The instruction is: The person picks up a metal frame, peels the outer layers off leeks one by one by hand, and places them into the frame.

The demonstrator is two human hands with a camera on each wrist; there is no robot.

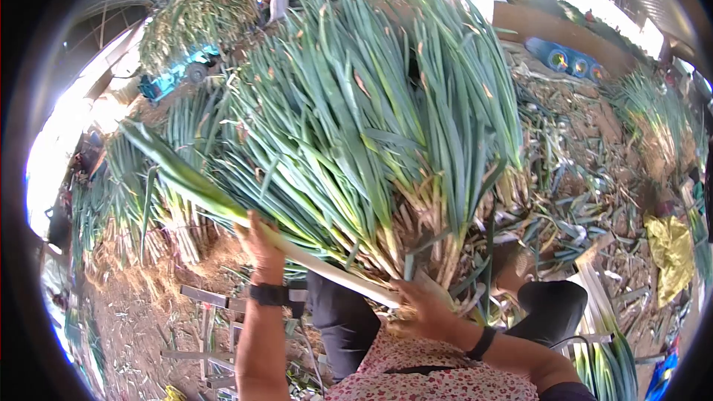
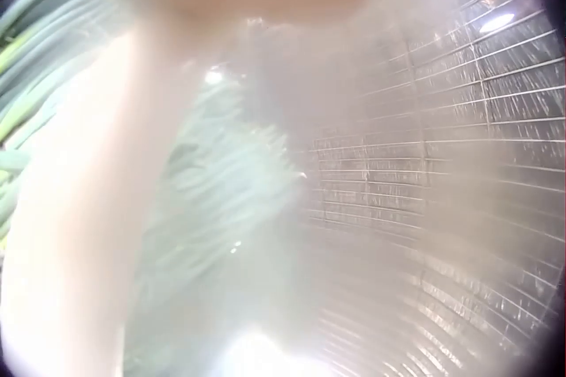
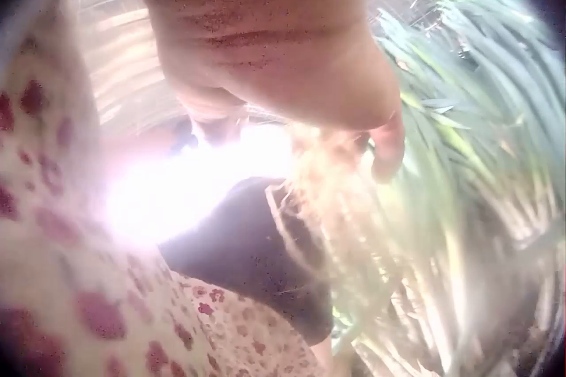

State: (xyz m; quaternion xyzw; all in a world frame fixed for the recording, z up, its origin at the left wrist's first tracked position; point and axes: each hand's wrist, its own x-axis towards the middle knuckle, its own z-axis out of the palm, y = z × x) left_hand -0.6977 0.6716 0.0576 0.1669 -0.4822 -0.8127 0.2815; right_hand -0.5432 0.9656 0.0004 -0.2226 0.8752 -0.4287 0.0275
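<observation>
One long green onion [image 1: 334, 269] lies slantwise across the person's lap, green leaves to the upper left and white shank to the lower right. The left hand [image 1: 261, 249] grips it around the middle, where white turns to green. At the root end, the right hand [image 1: 425, 310] holds it with curled fingers. Stringy pale roots [image 3: 323, 187] hang beneath that hand in the right wrist view. The left wrist view is hazy, with a pale blurred shank [image 2: 80, 209] along its left side. Directly in front leans a big pile of green onions [image 1: 356, 126].
Tied bundles [image 1: 174, 223] stand at the left, roots down. Leaf scraps [image 1: 568, 186] litter the ground at the right, near a yellow sack [image 1: 668, 252]. More green onions [image 1: 605, 349] lie beside the right knee. A blue cart [image 1: 167, 82] with a heaped load stands behind.
</observation>
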